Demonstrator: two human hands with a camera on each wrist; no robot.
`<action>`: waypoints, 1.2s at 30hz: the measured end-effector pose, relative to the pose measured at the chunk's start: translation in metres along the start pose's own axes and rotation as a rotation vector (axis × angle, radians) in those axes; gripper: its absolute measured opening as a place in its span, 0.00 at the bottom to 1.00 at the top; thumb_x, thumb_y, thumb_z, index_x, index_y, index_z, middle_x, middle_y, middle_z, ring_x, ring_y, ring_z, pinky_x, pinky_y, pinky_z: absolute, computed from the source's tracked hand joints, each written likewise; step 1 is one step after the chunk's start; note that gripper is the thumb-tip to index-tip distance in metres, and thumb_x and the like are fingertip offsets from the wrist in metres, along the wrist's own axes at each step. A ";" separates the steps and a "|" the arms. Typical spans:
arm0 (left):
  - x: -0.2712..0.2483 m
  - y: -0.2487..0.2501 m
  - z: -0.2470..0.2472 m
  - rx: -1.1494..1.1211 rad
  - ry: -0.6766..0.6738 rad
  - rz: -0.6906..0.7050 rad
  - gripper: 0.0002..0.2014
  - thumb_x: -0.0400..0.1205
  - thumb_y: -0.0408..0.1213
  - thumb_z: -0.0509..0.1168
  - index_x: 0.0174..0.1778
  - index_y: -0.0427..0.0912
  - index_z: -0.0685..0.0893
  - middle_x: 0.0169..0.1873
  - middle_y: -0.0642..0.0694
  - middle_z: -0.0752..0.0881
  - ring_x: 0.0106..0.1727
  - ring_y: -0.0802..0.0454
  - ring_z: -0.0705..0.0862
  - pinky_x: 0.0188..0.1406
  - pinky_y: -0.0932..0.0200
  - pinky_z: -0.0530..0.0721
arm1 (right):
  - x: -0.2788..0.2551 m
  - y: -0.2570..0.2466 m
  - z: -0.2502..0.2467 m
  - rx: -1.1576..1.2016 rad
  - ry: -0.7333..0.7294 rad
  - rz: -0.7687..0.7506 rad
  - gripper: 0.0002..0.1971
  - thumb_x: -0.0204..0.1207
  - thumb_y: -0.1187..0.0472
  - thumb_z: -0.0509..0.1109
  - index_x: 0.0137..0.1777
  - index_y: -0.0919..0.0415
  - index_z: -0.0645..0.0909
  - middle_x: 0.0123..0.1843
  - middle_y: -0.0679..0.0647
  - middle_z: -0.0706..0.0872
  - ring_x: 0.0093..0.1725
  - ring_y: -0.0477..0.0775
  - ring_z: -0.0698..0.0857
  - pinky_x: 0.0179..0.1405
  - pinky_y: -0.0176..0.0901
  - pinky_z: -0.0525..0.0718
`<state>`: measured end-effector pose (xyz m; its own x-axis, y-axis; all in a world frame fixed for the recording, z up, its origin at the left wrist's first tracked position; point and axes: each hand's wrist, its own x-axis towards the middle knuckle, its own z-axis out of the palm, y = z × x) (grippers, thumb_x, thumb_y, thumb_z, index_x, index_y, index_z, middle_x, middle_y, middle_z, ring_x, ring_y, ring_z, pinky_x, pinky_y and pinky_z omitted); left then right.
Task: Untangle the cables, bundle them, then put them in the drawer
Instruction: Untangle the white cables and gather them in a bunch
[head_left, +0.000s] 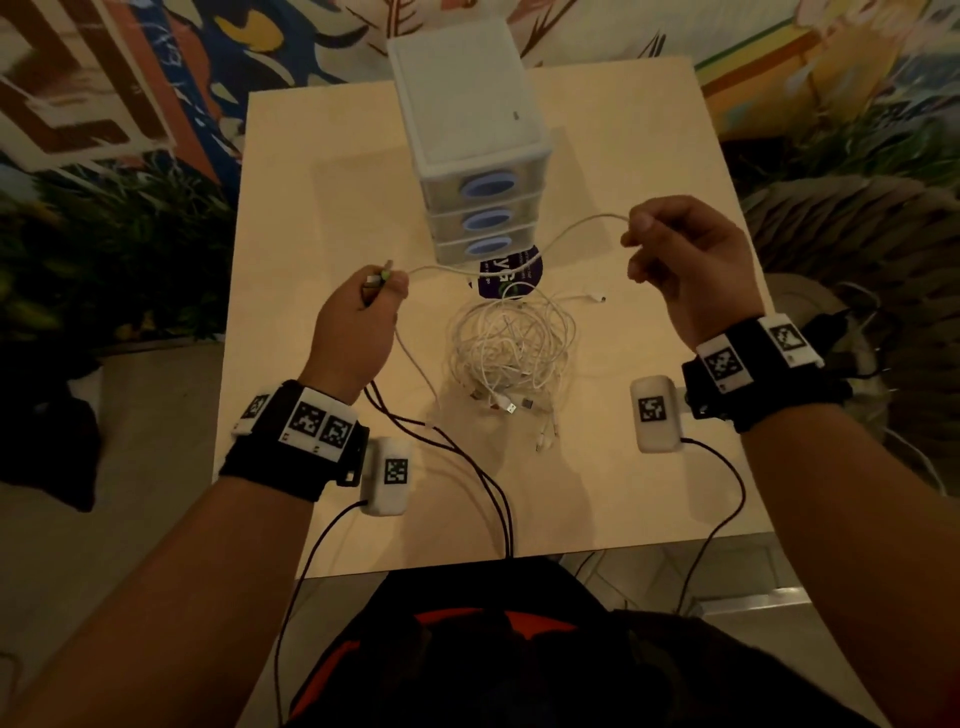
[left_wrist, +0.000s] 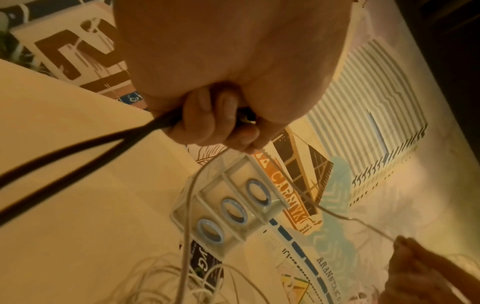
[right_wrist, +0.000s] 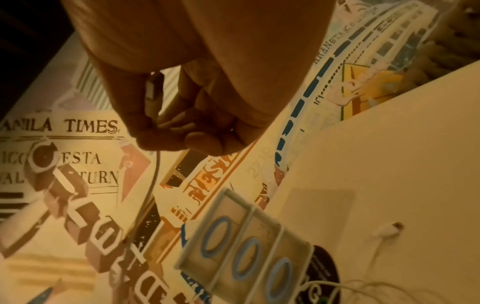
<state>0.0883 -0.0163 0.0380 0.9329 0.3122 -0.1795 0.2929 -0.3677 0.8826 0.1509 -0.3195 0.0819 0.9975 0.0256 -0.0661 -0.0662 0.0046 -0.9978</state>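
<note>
White cable, thin and limp, spans in a sagging arc between the two hands above the worktop. Left hand: grip closed on one end of this cable together with a doubled dark cable that trails off the near edge. Right hand: fingers curled, pinching the cable just below its plug. Remaining white cables lie as a loose tangle on the worktop, between the hands and in front of the three-drawer unit, all drawers shut. Judged light, soft and somewhat slick, the cable should coil without resistance; best held near the stiff plug ends, since mid-length pulls would likely tighten the tangle.
</note>
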 end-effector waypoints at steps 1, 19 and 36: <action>-0.002 -0.002 0.001 0.032 -0.024 -0.027 0.15 0.88 0.51 0.64 0.40 0.46 0.82 0.25 0.53 0.75 0.29 0.52 0.71 0.39 0.48 0.72 | -0.001 -0.006 0.005 0.041 -0.003 -0.018 0.05 0.57 0.56 0.78 0.33 0.44 0.91 0.42 0.50 0.89 0.36 0.51 0.84 0.41 0.45 0.81; -0.038 0.059 0.006 -0.227 -0.246 0.035 0.18 0.92 0.50 0.56 0.51 0.41 0.85 0.24 0.48 0.66 0.22 0.53 0.61 0.22 0.56 0.62 | -0.034 0.002 0.069 -0.355 -0.408 -0.130 0.15 0.85 0.45 0.66 0.41 0.49 0.86 0.28 0.46 0.84 0.27 0.51 0.82 0.35 0.49 0.83; -0.047 0.086 0.001 -0.496 -0.008 0.058 0.12 0.94 0.44 0.54 0.48 0.44 0.76 0.40 0.50 0.82 0.27 0.58 0.71 0.23 0.63 0.69 | -0.060 0.025 0.037 -0.633 -0.454 -0.225 0.17 0.91 0.49 0.56 0.41 0.49 0.78 0.36 0.39 0.82 0.39 0.38 0.80 0.41 0.29 0.73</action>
<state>0.0703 -0.0636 0.1220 0.9468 0.2964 -0.1256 0.1072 0.0775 0.9912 0.0884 -0.2837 0.0617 0.8687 0.4953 0.0098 0.2971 -0.5051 -0.8103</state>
